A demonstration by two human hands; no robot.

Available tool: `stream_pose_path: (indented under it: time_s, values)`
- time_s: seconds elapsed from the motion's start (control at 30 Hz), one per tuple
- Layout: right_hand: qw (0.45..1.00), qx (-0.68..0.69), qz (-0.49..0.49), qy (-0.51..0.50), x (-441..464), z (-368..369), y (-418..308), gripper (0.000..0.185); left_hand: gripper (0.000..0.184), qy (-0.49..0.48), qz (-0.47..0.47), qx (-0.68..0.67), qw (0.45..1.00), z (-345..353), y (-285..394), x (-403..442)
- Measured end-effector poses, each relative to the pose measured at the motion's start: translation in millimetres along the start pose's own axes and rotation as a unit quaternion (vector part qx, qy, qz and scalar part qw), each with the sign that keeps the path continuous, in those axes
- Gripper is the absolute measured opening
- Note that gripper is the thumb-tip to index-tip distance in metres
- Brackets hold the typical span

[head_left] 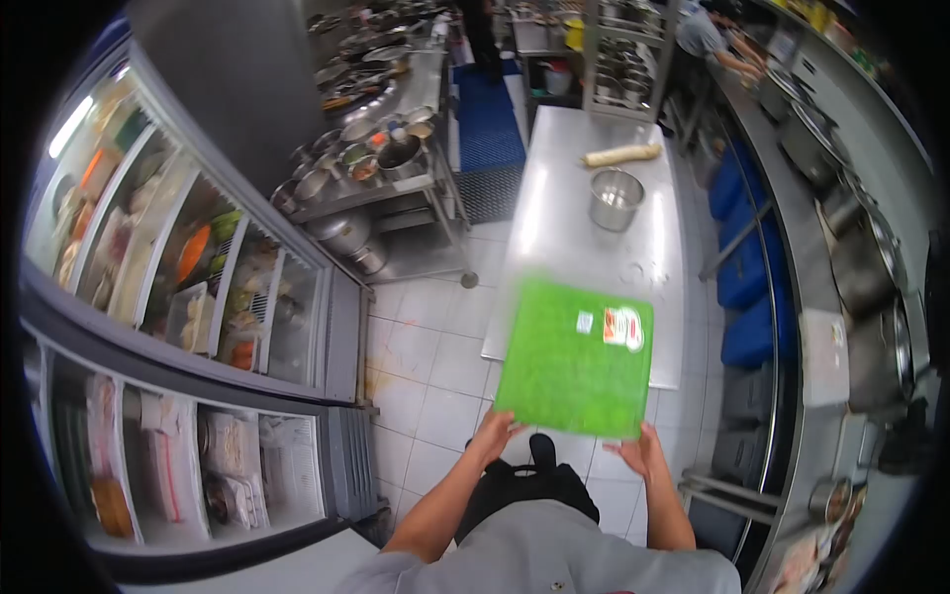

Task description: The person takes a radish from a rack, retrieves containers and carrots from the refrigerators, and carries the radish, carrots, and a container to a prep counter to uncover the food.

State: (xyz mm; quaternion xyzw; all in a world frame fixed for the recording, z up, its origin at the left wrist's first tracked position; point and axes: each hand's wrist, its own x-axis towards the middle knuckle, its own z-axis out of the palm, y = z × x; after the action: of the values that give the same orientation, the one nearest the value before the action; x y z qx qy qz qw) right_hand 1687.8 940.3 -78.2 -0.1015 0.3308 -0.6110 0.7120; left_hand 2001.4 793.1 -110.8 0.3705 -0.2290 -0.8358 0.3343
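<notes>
Left hand: at the near left corner of the green board (569,371), fingers (510,423) closed on its edge; left hand (498,431).
Right hand (643,452): at the near right corner, fingers parted; whether it grips the edge cannot be told.
Board: over the near end of the worktop (569,223), its near edge projecting beyond it; slightly blurred; contact with the metal beneath cannot be told.
Stickers: a large label (623,329) and a smaller label (585,323), toward the board's far edge.
Pot (616,203): upright on the worktop, beyond the board.
Pale stick (621,154): lying just behind the pot.
Left side: a fridge (341,332) with food containers; farther off, a trolley (450,203) carrying pots.
Right side: blue bins (744,262) beneath a counter.
Far right: another person (701,42), leaning over that counter.
</notes>
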Motion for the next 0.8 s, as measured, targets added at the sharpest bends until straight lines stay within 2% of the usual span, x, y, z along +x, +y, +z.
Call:
stream_pose_path:
  time_s: [0.03, 0.1, 0.17, 0.23, 0.33, 0.43, 0.5, 0.53, 0.6, 0.67, 0.7, 0.8]
  values:
    - [0.998, 0.046, 0.028, -0.035, -11, 7, -4, 0.059, 0.063, 0.002, -0.002, 0.010, 1.000, 2, 2, -23]
    - [0.995, -0.015, 0.093, -0.035, -21, -13, 11, 0.063, 0.063, -0.003, -0.003, -0.012, 1.000, -7, -3, -62]
    - [0.992, -0.068, 0.104, 0.011, -31, -26, 34, 0.072, 0.066, 0.040, 0.027, -0.022, 0.999, -21, -26, -97]
    - [0.986, -0.121, 0.108, 0.039, -39, -2, 40, 0.074, 0.061, 0.062, 0.079, -0.084, 0.991, -16, -35, -125]
    - [0.981, -0.136, 0.138, 0.028, -37, 20, 55, 0.079, 0.058, 0.119, 0.140, -0.119, 0.976, -18, -39, -161]
    - [0.967, -0.161, 0.190, -0.044, -24, 63, 46, 0.083, 0.058, 0.180, 0.202, -0.182, 0.945, -11, -55, -216]
    - [0.951, -0.197, 0.215, -0.104, -3, 100, 59, 0.085, 0.064, 0.230, 0.205, -0.216, 0.927, -22, -55, -248]
    - [0.940, -0.229, 0.236, -0.094, -29, 106, 18, 0.084, 0.065, 0.246, 0.217, -0.230, 0.916, 31, -67, -275]
    - [0.932, -0.242, 0.252, -0.092, -10, 160, 63, 0.084, 0.066, 0.277, 0.264, -0.251, 0.889, 7, -30, -326]
    - [0.905, -0.263, 0.264, -0.205, 19, 212, 102, 0.081, 0.065, 0.327, 0.342, -0.274, 0.838, -5, -18, -359]
    - [0.889, -0.276, 0.274, -0.243, 35, 236, 123, 0.079, 0.065, 0.332, 0.351, -0.281, 0.830, -16, -14, -374]
    - [0.837, -0.293, 0.312, -0.340, 76, 333, 199, 0.076, 0.067, 0.382, 0.455, -0.287, 0.752, -48, 13, -433]
